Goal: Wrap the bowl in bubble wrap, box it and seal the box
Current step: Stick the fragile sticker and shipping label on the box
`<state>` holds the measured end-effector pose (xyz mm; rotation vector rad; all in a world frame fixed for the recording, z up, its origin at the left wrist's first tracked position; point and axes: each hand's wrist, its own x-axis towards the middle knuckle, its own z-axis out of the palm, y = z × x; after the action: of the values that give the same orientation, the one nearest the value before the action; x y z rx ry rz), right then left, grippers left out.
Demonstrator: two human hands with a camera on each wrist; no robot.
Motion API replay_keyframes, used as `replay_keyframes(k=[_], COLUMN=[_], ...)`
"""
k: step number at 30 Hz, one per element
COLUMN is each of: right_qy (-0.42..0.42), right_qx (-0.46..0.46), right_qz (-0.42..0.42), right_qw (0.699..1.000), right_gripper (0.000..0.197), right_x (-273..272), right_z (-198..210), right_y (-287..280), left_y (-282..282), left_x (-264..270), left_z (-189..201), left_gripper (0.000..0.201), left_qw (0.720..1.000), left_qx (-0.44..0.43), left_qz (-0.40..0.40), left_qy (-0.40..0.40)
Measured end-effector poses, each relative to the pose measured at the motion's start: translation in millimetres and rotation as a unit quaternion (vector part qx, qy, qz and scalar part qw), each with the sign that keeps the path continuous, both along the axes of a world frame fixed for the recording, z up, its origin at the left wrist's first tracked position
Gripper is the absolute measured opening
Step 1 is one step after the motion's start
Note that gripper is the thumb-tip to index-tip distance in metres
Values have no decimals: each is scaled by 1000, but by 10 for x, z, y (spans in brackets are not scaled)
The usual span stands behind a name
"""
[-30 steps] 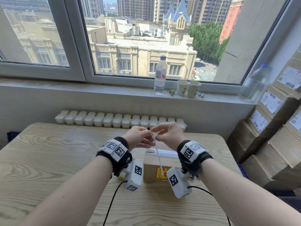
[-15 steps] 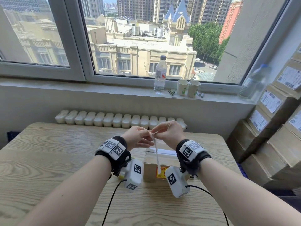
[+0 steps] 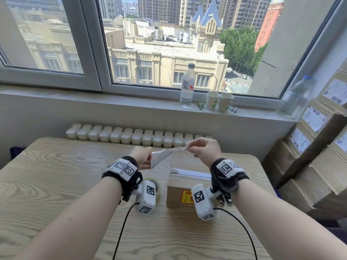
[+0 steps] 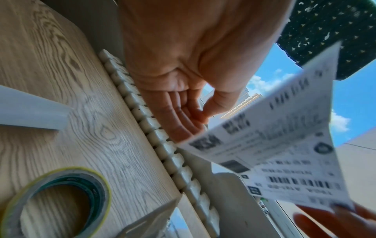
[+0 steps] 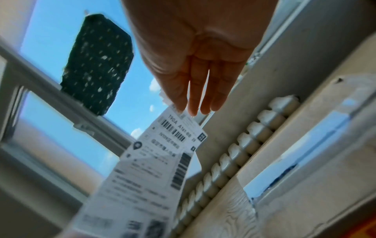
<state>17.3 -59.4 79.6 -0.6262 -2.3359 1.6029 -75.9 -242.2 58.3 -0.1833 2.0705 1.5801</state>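
While the worktop (image 3: 56, 184) is filling the lower frame of the head view, the left hand (image 3: 141, 158) is sitting just left of centre, pinching one end of a printed shipping label (image 3: 159, 158) between thumb and fingers. Below that hand, a roll of tape (image 4: 55, 202) is lying flat on the wood, partly hidden by the wrist camera. Moving right, the label is stretching across the gap between the hands, held in the air above the worktop, its barcodes showing in both wrist views. At centre right, the right hand (image 3: 203, 151) is pinching the label's other end with its fingertips. Beneath it, the cardboard box (image 3: 185, 186) is resting on the worktop with its flaps closed and a red-and-yellow sticker (image 3: 186, 197) on its near side. The bowl is not visible. Stacked cartons (image 3: 319, 156) are lining the right edge.
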Motion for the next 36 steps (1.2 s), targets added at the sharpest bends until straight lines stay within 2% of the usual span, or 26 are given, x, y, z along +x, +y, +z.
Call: replay_keyframes(k=[3,10,12,15,18,20,27,30,32,34,36], right_qy=[-2,-15,-21,-33,-40,-43,-46,-49,-49,-42,-38], right_qx=[-48,10,23,31,32,29,0,-11,-21,-42,-63], right_qz=[-57,-179,-196,-195,-185,-183,-183,-183,-179,-174,-161], right_qw=[997,984,980,980,981,982,982,982,982,983,984], right_gripper=[18,10,8,15,22,24,34,35,37,37,38], right_x=[-23,-67,-26,34,58,82,202,255,264,261,254], right_z=[-16,-92,-81,-79,-127,-161,-278,-339,-391,-428,-458], right_y=[64,152,194,250,294,323,431,501,555,587,610], left_y=[-147,-639,-717,-720,-638,-572,-273,-148,-1,190,382], left_x=[-63,-256,-267,-233,-227,-242,-177,-139,-118,-72,3], left_z=[-94,-414,-460,-438,-439,-479,-561,-540,-499,-436,-351], left_gripper=[28,30,30,31,34,35,14,13,19,27,33], left_qw=[999,989,981,949,937,937,923,905,919,944,952], left_qx=[-14,-126,-184,-304,-336,-329,-329,-344,-284,-185,-119], left_qz=[30,76,57,-5,-43,-61,-158,-157,-177,-210,-244], left_qy=[-9,0,25,83,92,98,122,194,207,174,139])
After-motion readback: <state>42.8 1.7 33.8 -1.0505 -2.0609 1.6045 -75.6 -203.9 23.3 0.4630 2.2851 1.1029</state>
